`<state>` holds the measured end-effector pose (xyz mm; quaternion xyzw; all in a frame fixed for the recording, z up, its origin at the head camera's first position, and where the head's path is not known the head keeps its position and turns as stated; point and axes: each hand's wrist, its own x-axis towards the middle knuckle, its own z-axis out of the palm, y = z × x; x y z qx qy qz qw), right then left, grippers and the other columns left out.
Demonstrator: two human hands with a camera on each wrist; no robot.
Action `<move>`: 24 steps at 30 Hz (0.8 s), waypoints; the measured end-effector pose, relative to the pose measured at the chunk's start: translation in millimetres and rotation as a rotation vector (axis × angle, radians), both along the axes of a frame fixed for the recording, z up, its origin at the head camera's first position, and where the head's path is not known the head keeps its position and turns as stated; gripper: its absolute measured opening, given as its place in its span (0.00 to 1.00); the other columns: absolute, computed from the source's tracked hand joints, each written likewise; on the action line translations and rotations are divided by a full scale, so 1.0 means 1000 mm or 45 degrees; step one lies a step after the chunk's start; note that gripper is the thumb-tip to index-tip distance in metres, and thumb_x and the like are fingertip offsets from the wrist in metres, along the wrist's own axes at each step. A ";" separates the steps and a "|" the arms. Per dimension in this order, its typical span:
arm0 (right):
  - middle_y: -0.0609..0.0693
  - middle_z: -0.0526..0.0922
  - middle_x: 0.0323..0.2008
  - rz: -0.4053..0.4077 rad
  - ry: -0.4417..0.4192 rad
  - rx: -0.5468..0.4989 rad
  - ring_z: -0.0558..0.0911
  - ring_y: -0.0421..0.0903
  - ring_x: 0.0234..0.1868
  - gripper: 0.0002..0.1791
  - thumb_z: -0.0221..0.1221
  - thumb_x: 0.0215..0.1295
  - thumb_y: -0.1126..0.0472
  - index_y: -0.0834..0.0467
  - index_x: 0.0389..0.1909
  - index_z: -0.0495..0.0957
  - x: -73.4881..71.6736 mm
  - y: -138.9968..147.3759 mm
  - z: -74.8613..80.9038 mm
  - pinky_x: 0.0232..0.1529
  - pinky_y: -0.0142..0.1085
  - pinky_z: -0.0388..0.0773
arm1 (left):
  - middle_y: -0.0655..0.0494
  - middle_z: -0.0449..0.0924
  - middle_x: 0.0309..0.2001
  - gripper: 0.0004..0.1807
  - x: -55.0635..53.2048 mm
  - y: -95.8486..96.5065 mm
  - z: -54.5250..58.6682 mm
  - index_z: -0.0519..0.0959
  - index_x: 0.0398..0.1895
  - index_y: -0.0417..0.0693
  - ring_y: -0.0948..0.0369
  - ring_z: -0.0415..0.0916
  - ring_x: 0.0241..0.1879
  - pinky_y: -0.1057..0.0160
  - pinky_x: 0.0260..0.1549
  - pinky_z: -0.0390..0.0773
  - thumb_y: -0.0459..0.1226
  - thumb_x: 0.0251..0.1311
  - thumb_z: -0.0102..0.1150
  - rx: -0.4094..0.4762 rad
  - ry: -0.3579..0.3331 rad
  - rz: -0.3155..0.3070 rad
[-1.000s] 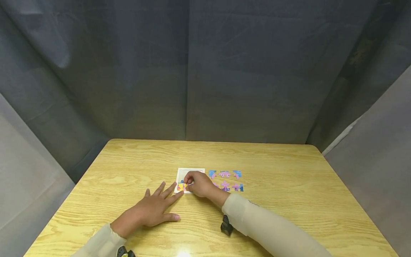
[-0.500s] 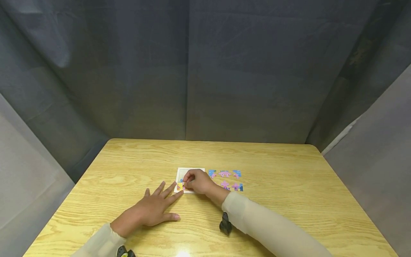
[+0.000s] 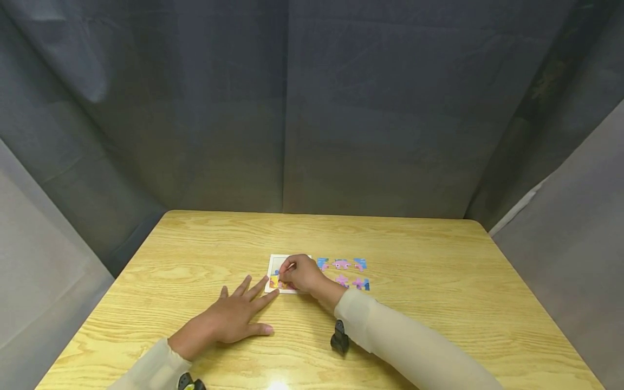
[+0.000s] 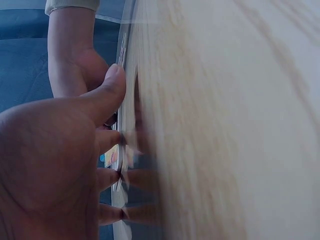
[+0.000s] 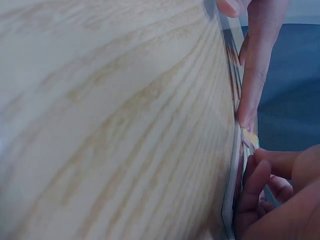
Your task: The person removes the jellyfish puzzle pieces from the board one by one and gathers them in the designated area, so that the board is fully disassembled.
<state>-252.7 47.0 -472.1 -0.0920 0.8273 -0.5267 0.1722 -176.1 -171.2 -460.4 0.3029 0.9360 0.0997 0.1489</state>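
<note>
Though only partly visible, puzzle frame (image 3: 281, 256) beneath right grip (image 3: 302, 273).

A curtained-off booth, like a small lab or studio bay: dark cloth (image 3: 380, 108) hangs beyond the far edge of the wood-grain table (image 3: 439, 271), and pale grey sheets (image 3: 575, 216) flank its left and right edges.

Dark grey curtains (image 3: 370, 108) hang behind a wood-grain table (image 3: 439, 271) — bright glare (image 3: 278, 385) on its top.
</note>
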 end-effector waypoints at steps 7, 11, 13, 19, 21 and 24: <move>0.59 0.86 0.30 -0.001 -0.025 -0.047 0.75 0.40 0.20 0.02 0.62 0.70 0.71 0.66 0.40 0.81 -0.002 0.003 0.003 0.22 0.27 0.74 | 0.47 0.39 0.84 0.46 0.001 0.000 0.000 0.55 0.83 0.62 0.30 0.38 0.79 0.13 0.58 0.50 0.70 0.67 0.47 0.011 0.010 -0.015; 0.60 0.86 0.29 -0.008 -0.062 -0.081 0.76 0.40 0.19 0.03 0.61 0.71 0.70 0.66 0.42 0.81 -0.004 0.004 0.004 0.21 0.27 0.75 | 0.47 0.39 0.84 0.46 0.001 0.000 0.000 0.55 0.83 0.63 0.31 0.38 0.79 0.14 0.58 0.50 0.70 0.67 0.48 0.014 0.009 -0.012; 0.59 0.86 0.29 -0.006 -0.080 -0.100 0.76 0.40 0.19 0.03 0.61 0.72 0.70 0.66 0.42 0.81 -0.003 0.005 0.005 0.22 0.27 0.76 | 0.47 0.39 0.84 0.46 0.001 0.000 0.000 0.54 0.83 0.63 0.31 0.38 0.79 0.14 0.58 0.50 0.70 0.67 0.48 0.013 0.007 -0.008; 0.61 0.86 0.28 0.008 -0.081 -0.114 0.77 0.40 0.19 0.04 0.61 0.72 0.69 0.67 0.43 0.81 -0.002 0.009 0.008 0.22 0.27 0.76 | 0.47 0.39 0.84 0.46 0.001 0.000 0.000 0.54 0.83 0.64 0.31 0.38 0.79 0.14 0.58 0.50 0.70 0.67 0.47 0.008 0.011 -0.005; 0.61 0.86 0.29 0.020 -0.070 -0.106 0.77 0.40 0.20 0.04 0.61 0.72 0.69 0.67 0.43 0.81 -0.002 0.011 0.008 0.22 0.27 0.76 | 0.47 0.39 0.84 0.46 0.001 -0.001 0.000 0.54 0.83 0.63 0.31 0.38 0.79 0.14 0.58 0.50 0.70 0.67 0.47 0.009 0.012 -0.005; 0.61 0.87 0.31 0.040 -0.050 -0.094 0.78 0.40 0.21 0.05 0.61 0.72 0.69 0.67 0.43 0.81 -0.003 0.015 0.009 0.24 0.27 0.76 | 0.47 0.40 0.84 0.46 0.001 -0.001 0.000 0.54 0.83 0.64 0.31 0.38 0.79 0.14 0.59 0.50 0.70 0.67 0.48 0.009 0.010 -0.005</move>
